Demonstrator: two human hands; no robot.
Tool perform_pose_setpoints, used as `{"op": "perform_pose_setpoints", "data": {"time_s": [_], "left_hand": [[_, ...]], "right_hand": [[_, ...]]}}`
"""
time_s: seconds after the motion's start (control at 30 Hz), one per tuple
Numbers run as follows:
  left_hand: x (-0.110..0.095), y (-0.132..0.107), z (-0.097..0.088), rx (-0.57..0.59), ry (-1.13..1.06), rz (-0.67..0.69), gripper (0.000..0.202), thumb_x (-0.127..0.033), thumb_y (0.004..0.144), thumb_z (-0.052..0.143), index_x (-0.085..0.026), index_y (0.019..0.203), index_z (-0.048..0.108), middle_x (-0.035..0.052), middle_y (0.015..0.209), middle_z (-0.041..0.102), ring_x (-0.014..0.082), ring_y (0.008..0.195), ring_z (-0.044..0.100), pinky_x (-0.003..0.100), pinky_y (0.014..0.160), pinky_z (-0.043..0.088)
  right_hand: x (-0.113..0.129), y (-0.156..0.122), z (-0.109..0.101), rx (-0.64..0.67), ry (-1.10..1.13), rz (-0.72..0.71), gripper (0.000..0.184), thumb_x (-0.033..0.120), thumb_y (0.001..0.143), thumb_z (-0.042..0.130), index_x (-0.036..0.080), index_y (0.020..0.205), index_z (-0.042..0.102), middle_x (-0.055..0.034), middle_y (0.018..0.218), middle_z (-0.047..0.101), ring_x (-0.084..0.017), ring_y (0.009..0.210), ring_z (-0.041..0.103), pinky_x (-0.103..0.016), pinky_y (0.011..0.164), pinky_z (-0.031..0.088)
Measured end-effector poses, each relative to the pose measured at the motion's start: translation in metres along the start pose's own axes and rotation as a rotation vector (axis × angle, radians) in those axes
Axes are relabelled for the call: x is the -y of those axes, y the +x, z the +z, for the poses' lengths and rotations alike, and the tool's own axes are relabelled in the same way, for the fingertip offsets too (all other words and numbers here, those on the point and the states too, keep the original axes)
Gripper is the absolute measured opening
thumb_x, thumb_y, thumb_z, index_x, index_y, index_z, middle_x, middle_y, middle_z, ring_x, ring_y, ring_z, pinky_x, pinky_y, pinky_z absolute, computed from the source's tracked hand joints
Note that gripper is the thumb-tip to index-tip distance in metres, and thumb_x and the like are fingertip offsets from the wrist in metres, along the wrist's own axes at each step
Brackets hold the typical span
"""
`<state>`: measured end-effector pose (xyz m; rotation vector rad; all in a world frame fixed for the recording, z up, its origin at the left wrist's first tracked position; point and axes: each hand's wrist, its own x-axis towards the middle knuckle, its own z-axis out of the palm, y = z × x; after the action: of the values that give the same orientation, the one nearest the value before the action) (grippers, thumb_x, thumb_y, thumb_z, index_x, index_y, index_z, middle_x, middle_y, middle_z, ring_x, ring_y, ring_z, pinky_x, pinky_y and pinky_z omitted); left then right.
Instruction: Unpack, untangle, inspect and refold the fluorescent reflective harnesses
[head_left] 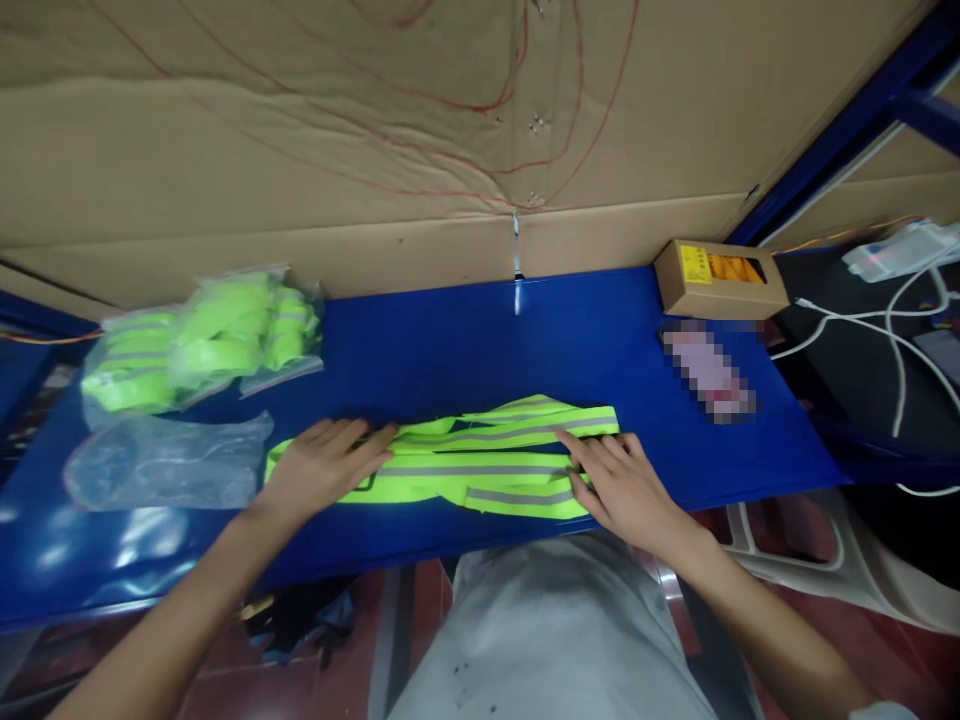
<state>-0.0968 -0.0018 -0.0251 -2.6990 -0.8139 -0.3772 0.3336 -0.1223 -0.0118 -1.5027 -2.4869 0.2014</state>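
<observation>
On the glossy blue counter (pixel 465 350), the neon-yellow reflective strap vest (pixel 465 465) lies partly folded under the flat, open left hand (pixel 322 465) and right hand (pixel 622 480), unbagged, right of 2 clear bagged vest packs (pixel 202 340).

We see a neon-yellow reflective safety vest (pixel 480 460) with grey stripes, folded into a flat band lying lengthwise on the table's near edge, at six o'clock.

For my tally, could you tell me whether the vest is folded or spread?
Folded: the vest lies in a flat, narrow layered band under both hands.
</observation>
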Motion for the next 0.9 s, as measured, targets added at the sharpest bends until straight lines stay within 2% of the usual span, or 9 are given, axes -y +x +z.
{"op": "perform_pose_setpoints", "data": {"time_s": [0.07, 0.17, 0.3, 0.37, 0.43, 0.57, 0.7, 0.8, 0.9], "left_hand": [[-0.007, -0.007, -0.006, 0.01, -0.036, -0.007, 0.026, -0.037, 0.105, 0.054, -0.026, 0.117, 0.075, 0.0097, 0.098, 0.072, 0.0243, 0.084, 0.066, 0.036, 0.077, 0.046], [-0.02, -0.017, -0.014, 0.012, -0.075, -0.006, 0.03, -0.038, 0.107, 0.049, -0.022, 0.117, 0.072, 0.0135, 0.111, 0.073, 0.0259, 0.095, 0.068, 0.038, 0.084, 0.048], [-0.034, -0.023, -0.023, 0.069, -0.102, 0.108, 0.062, -0.066, 0.102, 0.046, -0.012, 0.122, 0.069, 0.0212, 0.118, 0.072, 0.0319, 0.105, 0.069, 0.043, 0.091, 0.05], [-0.039, -0.023, -0.026, 0.093, -0.07, 0.157, 0.074, -0.075, 0.099, 0.044, -0.011, 0.125, 0.07, 0.0222, 0.122, 0.072, 0.0339, 0.109, 0.069, 0.045, 0.096, 0.048], [-0.044, -0.022, -0.029, 0.103, -0.021, 0.193, 0.069, -0.072, 0.101, 0.043, -0.014, 0.127, 0.07, 0.0193, 0.125, 0.074, 0.0325, 0.109, 0.07, 0.045, 0.099, 0.046], [-0.056, -0.024, -0.036, 0.097, 0.083, 0.185, 0.046, -0.051, 0.108, 0.047, -0.018, 0.131, 0.071, 0.0133, 0.128, 0.075, 0.0289, 0.109, 0.071, 0.043, 0.101, 0.045], [-0.069, -0.027, -0.038, 0.061, 0.108, 0.03, 0.039, -0.035, 0.106, 0.059, -0.019, 0.141, 0.065, 0.0129, 0.131, 0.075, 0.0293, 0.113, 0.072, 0.043, 0.104, 0.045], [-0.072, -0.029, -0.034, 0.012, -0.015, -0.126, 0.048, -0.029, 0.101, 0.067, -0.023, 0.148, 0.059, 0.0134, 0.134, 0.073, 0.0305, 0.116, 0.072, 0.045, 0.104, 0.049], [-0.069, -0.027, -0.027, -0.055, -0.153, -0.241, 0.048, -0.025, 0.099, 0.07, -0.025, 0.146, 0.059, 0.0135, 0.135, 0.071, 0.0309, 0.118, 0.071, 0.047, 0.101, 0.053]], "right_hand": [[0.002, 0.001, 0.002, -0.027, -0.083, -0.004, 0.06, 0.026, 0.109, 0.043, 0.015, 0.167, 0.031, -0.0101, 0.103, 0.073, -0.026, 0.092, 0.058, -0.042, 0.083, 0.036], [0.003, 0.003, 0.001, -0.043, -0.14, -0.027, 0.055, 0.022, 0.108, 0.045, 0.015, 0.163, 0.04, -0.0108, 0.106, 0.073, -0.026, 0.093, 0.057, -0.043, 0.082, 0.036], [-0.001, 0.002, -0.005, -0.045, -0.126, -0.037, 0.046, 0.017, 0.108, 0.047, 0.016, 0.154, 0.054, -0.0104, 0.109, 0.073, -0.025, 0.093, 0.058, -0.043, 0.084, 0.037], [-0.005, 0.001, -0.006, -0.06, -0.127, -0.028, 0.045, 0.016, 0.108, 0.048, 0.017, 0.152, 0.057, -0.0097, 0.108, 0.072, -0.024, 0.093, 0.058, -0.043, 0.085, 0.037], [-0.008, -0.002, -0.006, -0.076, -0.146, -0.019, 0.046, 0.015, 0.108, 0.049, 0.019, 0.153, 0.057, -0.0088, 0.105, 0.071, -0.024, 0.091, 0.057, -0.044, 0.086, 0.037], [-0.013, -0.009, 0.001, -0.115, -0.134, -0.017, 0.049, 0.012, 0.108, 0.045, 0.024, 0.154, 0.056, -0.0094, 0.108, 0.069, -0.023, 0.092, 0.056, -0.046, 0.091, 0.038], [-0.019, -0.012, 0.006, -0.193, -0.076, 0.017, 0.04, 0.028, 0.108, 0.053, 0.025, 0.147, 0.064, -0.0134, 0.116, 0.065, -0.027, 0.103, 0.057, -0.042, 0.088, 0.043], [-0.023, -0.008, 0.005, -0.182, -0.042, 0.011, 0.04, 0.035, 0.108, 0.055, 0.028, 0.145, 0.066, -0.0149, 0.13, 0.063, -0.03, 0.116, 0.057, -0.044, 0.093, 0.045], [-0.026, 0.003, 0.003, -0.165, -0.044, 0.006, 0.038, 0.037, 0.108, 0.054, 0.028, 0.144, 0.066, -0.0151, 0.143, 0.06, -0.032, 0.127, 0.057, -0.047, 0.097, 0.047]]}}
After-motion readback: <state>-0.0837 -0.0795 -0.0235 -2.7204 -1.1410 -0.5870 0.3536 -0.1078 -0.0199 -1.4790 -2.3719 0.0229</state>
